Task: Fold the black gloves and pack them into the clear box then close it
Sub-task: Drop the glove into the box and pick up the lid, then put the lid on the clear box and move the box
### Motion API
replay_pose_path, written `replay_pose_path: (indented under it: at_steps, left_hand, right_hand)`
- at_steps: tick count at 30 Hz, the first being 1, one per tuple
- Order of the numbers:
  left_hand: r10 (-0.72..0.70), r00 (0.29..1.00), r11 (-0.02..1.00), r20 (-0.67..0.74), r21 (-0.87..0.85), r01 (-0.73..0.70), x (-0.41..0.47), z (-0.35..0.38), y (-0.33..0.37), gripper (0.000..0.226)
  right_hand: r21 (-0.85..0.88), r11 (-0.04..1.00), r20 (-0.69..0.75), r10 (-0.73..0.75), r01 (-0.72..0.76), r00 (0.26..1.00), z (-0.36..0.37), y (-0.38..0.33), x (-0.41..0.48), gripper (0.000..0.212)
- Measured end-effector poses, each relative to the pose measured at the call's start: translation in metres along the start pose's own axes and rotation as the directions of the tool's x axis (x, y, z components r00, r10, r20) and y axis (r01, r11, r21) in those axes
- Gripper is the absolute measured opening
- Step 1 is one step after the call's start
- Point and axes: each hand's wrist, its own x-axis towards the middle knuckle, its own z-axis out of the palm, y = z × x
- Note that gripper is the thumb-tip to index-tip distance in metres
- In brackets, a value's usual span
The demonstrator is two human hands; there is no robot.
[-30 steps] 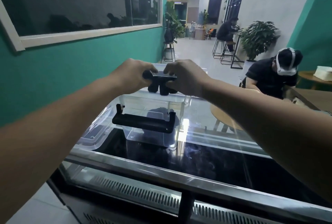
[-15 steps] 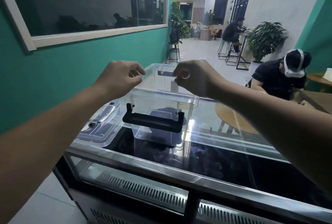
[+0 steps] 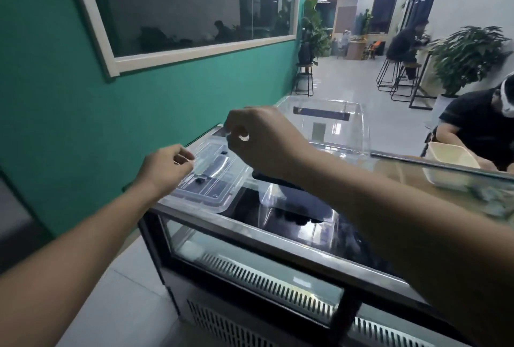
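Glass counter point(image 3: 278, 246) under lid point(image 3: 211, 179), box point(image 3: 333, 129)

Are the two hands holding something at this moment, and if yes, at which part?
Neither hand holds anything. The left hand and right hand hover with fingers loosely curled above the clear lid, which lies beside the clear box.

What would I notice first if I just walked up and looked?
Two bare arms reach out over a glass counter: the left hand and right hand hover above a clear lid lying flat at the counter's left end. Right of the lid stands the open clear box, with something dark inside.
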Motion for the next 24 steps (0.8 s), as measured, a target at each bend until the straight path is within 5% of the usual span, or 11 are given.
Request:
replay_pose_path:
  at_steps: [4,11,18,24]
  left_hand:
    - [-0.115,0.993,0.988,-0.004,0.103,0.115,-0.006,0.010,-0.048,0.011]
    - [-0.277,0.959,0.947,-0.063,0.153,0.284,-0.007,0.016,-0.091,0.016]
    - [-0.379,0.921,0.923,-0.095,0.028,0.383,-0.003,0.018,-0.097,0.011]
    - [-0.515,0.846,0.845,-0.141,-0.251,0.472,0.001,0.013,-0.095,0.062]
  right_hand:
    - [0.029,1.000,0.091,-0.002,-0.001,0.996,0.052,-0.021,-0.003,0.016]
    - [-0.021,0.939,0.355,0.329,-0.344,0.875,0.126,-0.012,-0.024,0.036]
    - [0.027,0.828,0.344,0.519,-0.561,0.783,0.152,0.007,-0.031,0.043]
    - [0.088,0.826,0.335,0.502,-0.557,0.798,0.159,0.007,-0.029,0.043]
